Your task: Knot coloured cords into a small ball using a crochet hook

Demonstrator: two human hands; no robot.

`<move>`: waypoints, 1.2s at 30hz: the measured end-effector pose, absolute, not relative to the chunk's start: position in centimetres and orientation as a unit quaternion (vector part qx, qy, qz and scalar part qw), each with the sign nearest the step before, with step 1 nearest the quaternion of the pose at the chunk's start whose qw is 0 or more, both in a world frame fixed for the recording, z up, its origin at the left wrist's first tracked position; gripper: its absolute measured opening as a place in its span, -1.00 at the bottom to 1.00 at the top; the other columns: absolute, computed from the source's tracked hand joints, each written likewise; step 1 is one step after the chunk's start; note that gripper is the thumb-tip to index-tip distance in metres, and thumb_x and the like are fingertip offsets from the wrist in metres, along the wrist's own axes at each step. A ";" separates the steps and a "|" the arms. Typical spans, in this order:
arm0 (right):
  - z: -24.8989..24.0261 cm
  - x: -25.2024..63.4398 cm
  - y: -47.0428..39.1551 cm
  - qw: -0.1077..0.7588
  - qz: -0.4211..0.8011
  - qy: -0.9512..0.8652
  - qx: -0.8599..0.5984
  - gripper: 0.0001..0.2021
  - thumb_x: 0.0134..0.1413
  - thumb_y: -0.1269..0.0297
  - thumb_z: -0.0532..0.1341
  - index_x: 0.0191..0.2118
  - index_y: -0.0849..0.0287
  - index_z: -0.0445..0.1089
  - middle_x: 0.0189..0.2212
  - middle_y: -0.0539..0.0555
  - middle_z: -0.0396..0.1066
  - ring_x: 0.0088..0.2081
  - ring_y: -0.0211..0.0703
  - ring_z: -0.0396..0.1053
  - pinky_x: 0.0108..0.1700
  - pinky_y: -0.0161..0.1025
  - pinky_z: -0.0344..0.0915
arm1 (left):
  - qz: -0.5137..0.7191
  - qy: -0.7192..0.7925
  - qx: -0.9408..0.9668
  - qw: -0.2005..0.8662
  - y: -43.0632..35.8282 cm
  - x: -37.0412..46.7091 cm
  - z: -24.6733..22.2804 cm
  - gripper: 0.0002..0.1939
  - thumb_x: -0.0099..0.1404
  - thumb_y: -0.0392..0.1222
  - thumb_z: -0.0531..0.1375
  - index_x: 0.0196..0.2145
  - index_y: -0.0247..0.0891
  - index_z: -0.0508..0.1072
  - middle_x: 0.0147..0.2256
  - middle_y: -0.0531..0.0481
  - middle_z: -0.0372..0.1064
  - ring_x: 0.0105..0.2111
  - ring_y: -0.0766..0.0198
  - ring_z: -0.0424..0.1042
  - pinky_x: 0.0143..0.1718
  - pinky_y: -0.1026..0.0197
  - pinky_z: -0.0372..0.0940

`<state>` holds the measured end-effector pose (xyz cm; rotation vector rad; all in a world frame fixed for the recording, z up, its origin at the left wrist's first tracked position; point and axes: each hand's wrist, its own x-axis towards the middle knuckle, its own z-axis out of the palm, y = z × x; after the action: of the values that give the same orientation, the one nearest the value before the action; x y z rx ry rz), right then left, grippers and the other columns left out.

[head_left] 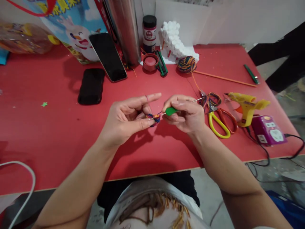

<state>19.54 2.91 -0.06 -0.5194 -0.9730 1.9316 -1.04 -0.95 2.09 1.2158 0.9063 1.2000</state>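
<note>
My left hand (130, 117) pinches a small multicoloured crochet piece (156, 118) between thumb and fingers. Its index finger is stretched out, with a strand of yarn looped over it. In my right hand (184, 111) is a crochet hook (171, 111) with a green grip, its metal tip touching the crochet piece. The far end of its metal shaft sticks out past my right hand. A ball of multicoloured yarn (187, 64) lies beyond my right hand, and a loose tangle of yarn (213, 99) lies beside scissors (219, 124) with yellow and red handles.
A yellow glue gun (249, 106) and a purple power block (268, 130) with black cables sit at the right. At the back stand a phone (108, 57), a steel flask (126, 31), a dark jar (149, 35) and a green cutter (162, 63). A black case (91, 86) lies left.
</note>
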 end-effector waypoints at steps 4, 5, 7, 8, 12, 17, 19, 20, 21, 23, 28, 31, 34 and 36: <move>0.6 20.4 3.1 0.448 0.744 -0.430 -0.247 -0.75 0.14 0.20 0.43 -0.37 0.33 0.62 -0.72 -0.04 0.32 -0.74 -0.47 -0.05 -0.65 -0.38 -0.24 | 0.500 0.388 0.556 0.539 -1.1 -1.3 2.1 -0.42 0.13 -0.41 0.48 0.10 -0.01 0.71 -0.34 0.02 0.46 -0.41 0.41 0.38 -0.45 0.39 0.33; 0.8 20.6 3.1 0.451 0.735 -0.438 -0.256 -0.76 0.15 0.20 0.42 -0.38 0.32 0.61 -0.73 -0.04 0.32 -0.74 -0.46 -0.04 -0.65 -0.38 -0.25 | 0.500 0.388 0.562 0.532 -1.2 -1.4 2.1 -0.41 0.14 -0.42 0.48 0.10 0.00 0.70 -0.33 0.02 0.46 -0.40 0.41 0.38 -0.44 0.39 0.32; 1.1 20.8 3.0 0.454 0.719 -0.450 -0.273 -0.78 0.16 0.23 0.40 -0.41 0.29 0.60 -0.73 -0.04 0.32 -0.73 -0.47 -0.05 -0.65 -0.38 -0.27 | 0.503 0.389 0.570 0.520 -1.3 -1.4 2.0 -0.40 0.15 -0.43 0.46 0.11 0.01 0.69 -0.32 0.02 0.47 -0.40 0.40 0.39 -0.42 0.38 0.34; 1.3 20.9 3.0 0.455 0.712 -0.455 -0.280 -0.79 0.16 0.24 0.40 -0.41 0.29 0.60 -0.72 -0.04 0.32 -0.73 -0.47 -0.06 -0.65 -0.38 -0.27 | 0.505 0.392 0.572 0.515 -1.3 -1.5 2.0 -0.40 0.15 -0.43 0.46 0.12 0.01 0.69 -0.32 0.02 0.47 -0.40 0.40 0.40 -0.42 0.37 0.35; 1.4 21.1 2.7 0.460 0.689 -0.472 -0.301 -0.79 0.18 0.23 0.40 -0.37 0.29 0.63 -0.71 -0.04 0.31 -0.70 -0.46 -0.04 -0.64 -0.39 -0.27 | 0.507 0.413 0.567 0.502 -1.4 -1.3 1.9 -0.38 0.12 -0.46 0.45 0.11 0.00 0.70 -0.31 0.03 0.49 -0.42 0.39 0.41 -0.43 0.34 0.38; 1.3 20.9 2.8 0.474 0.683 -0.467 -0.303 -0.80 0.20 0.27 0.38 -0.37 0.29 0.64 -0.70 -0.05 0.31 -0.69 -0.45 -0.02 -0.64 -0.40 -0.28 | 0.515 0.419 0.566 0.489 -1.1 -1.2 1.8 -0.37 0.09 -0.48 0.45 0.09 -0.01 0.71 -0.32 0.03 0.48 -0.43 0.37 0.39 -0.44 0.31 0.38; 1.4 20.8 2.9 0.475 0.685 -0.462 -0.302 -0.81 0.18 0.28 0.38 -0.38 0.29 0.63 -0.70 -0.05 0.30 -0.69 -0.45 -0.03 -0.64 -0.40 -0.28 | 0.512 0.425 0.562 0.491 -1.0 -1.2 1.7 -0.37 0.10 -0.48 0.45 0.09 0.00 0.71 -0.33 0.04 0.45 -0.42 0.37 0.39 -0.44 0.31 0.38; 1.4 20.7 2.9 0.477 0.685 -0.460 -0.301 -0.81 0.18 0.27 0.38 -0.38 0.29 0.63 -0.70 -0.04 0.30 -0.69 -0.45 -0.02 -0.64 -0.40 -0.28 | 0.512 0.426 0.561 0.492 -1.0 -1.3 1.7 -0.37 0.10 -0.48 0.44 0.10 0.00 0.71 -0.33 0.04 0.44 -0.42 0.36 0.39 -0.43 0.30 0.39; 1.4 20.7 2.9 0.479 0.685 -0.460 -0.301 -0.82 0.17 0.27 0.38 -0.38 0.29 0.63 -0.70 -0.04 0.30 -0.69 -0.44 -0.01 -0.64 -0.39 -0.27 | 0.513 0.426 0.560 0.491 -1.0 -1.3 1.7 -0.37 0.11 -0.47 0.44 0.11 0.01 0.70 -0.33 0.04 0.42 -0.41 0.36 0.39 -0.42 0.29 0.39; 1.5 20.7 2.8 0.481 0.677 -0.463 -0.309 -0.82 0.17 0.27 0.38 -0.38 0.28 0.63 -0.69 -0.04 0.31 -0.68 -0.43 0.02 -0.63 -0.38 -0.26 | 0.512 0.431 0.562 0.485 -1.0 -1.4 1.7 -0.35 0.11 -0.46 0.45 0.12 0.01 0.69 -0.34 0.05 0.40 -0.41 0.36 0.37 -0.42 0.29 0.37; 1.5 20.8 2.3 0.484 0.624 -0.506 -0.346 -0.82 0.23 0.29 0.35 -0.35 0.24 0.65 -0.64 -0.04 0.37 -0.68 -0.43 0.03 -0.62 -0.36 -0.17 | 0.502 0.462 0.581 0.444 -1.0 -1.1 1.6 -0.33 0.11 -0.49 0.43 0.15 -0.03 0.67 -0.37 0.07 0.37 -0.45 0.39 0.27 -0.44 0.28 0.27; 1.5 20.6 2.0 0.492 0.563 -0.554 -0.367 -0.83 0.26 0.31 0.34 -0.34 0.20 0.65 -0.58 -0.01 0.43 -0.58 -0.34 0.25 -0.57 -0.35 0.05 | 0.507 0.482 0.579 0.420 -0.8 -0.7 1.3 -0.33 0.11 -0.50 0.42 0.16 -0.08 0.66 -0.39 0.09 0.39 -0.46 0.41 0.25 -0.42 0.29 0.26; 1.5 20.4 1.6 0.491 0.503 -0.610 -0.366 -0.80 0.34 0.26 0.30 -0.31 0.17 0.63 -0.53 0.00 0.46 -0.48 -0.27 0.39 -0.45 -0.32 0.27 | 0.523 0.496 0.533 0.443 -0.3 -0.5 0.7 -0.38 0.11 -0.47 0.44 0.13 -0.13 0.67 -0.40 0.10 0.40 -0.45 0.42 0.30 -0.41 0.32 0.29; 1.3 20.3 1.3 0.486 0.454 -0.650 -0.368 -0.76 0.41 0.19 0.27 -0.27 0.15 0.62 -0.50 0.01 0.49 -0.43 -0.24 0.43 -0.37 -0.28 0.35 | 0.541 0.481 0.484 0.491 0.0 -0.6 0.4 -0.44 0.13 -0.42 0.46 0.10 -0.16 0.68 -0.39 0.09 0.44 -0.41 0.41 0.40 -0.35 0.33 0.36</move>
<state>20.30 1.35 1.30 -0.8943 -1.5812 1.1044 -0.55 0.03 0.39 1.1760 1.1678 1.3134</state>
